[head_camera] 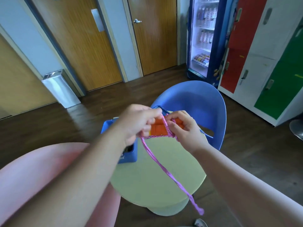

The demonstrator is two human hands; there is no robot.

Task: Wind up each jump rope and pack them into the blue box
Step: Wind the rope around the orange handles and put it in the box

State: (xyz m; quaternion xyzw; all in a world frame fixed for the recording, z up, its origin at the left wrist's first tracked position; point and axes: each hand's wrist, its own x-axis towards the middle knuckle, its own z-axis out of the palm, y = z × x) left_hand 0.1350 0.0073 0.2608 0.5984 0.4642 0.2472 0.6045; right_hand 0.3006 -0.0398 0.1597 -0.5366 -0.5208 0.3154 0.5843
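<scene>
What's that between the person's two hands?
In the head view, a pink rope runs between the left hand and right hand, across an orange object.

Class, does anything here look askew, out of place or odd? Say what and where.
The blue box seems to overhang the left edge of the round table, looking precarious. A long tail of the pink jump rope dangles unwound below the left hand and right hand, past the table's rim.
</scene>
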